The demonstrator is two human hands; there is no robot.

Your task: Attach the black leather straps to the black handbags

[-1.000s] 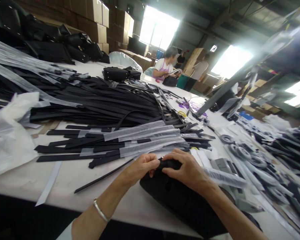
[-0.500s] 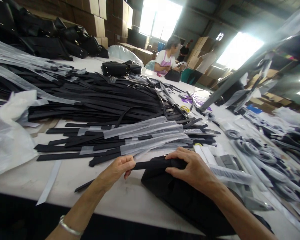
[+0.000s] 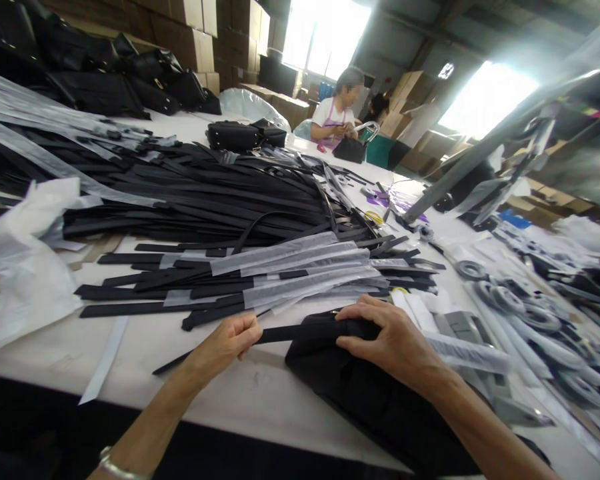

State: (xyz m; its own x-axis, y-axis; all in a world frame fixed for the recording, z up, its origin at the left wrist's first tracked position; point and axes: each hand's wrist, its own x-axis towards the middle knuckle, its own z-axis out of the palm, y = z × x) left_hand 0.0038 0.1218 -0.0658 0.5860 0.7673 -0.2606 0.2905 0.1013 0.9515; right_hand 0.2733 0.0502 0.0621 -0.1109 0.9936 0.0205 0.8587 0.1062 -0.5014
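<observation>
A black bag (image 3: pixel 360 400) lies tilted on the white table in front of me. From its top edge a flat black strap (image 3: pixel 295 333) runs out leftward. My left hand (image 3: pixel 235 337) is closed in a pinch on the strap's outer end. At the bag's upper edge my right hand (image 3: pixel 387 337) is closed, thumb and fingers gripping the bag where the strap meets it. What lies under the right fingers is partly hidden. Behind both hands lie several loose black straps (image 3: pixel 220 291), some in clear plastic sleeves (image 3: pixel 305 283).
A big heap of black straps (image 3: pixel 205 193) covers the table's far left. White wrapping (image 3: pixel 25 267) lies at left, a grey tool (image 3: pixel 480 360) and rolls of tape (image 3: pixel 523 313) at right. Black bags (image 3: pixel 95 87) are piled behind. A co-worker (image 3: pixel 334 120) sits across the table.
My left hand has moved a little to the left with the strap end, and more strap shows between the hands. The right hand keeps its grip. The view has shifted slightly.
</observation>
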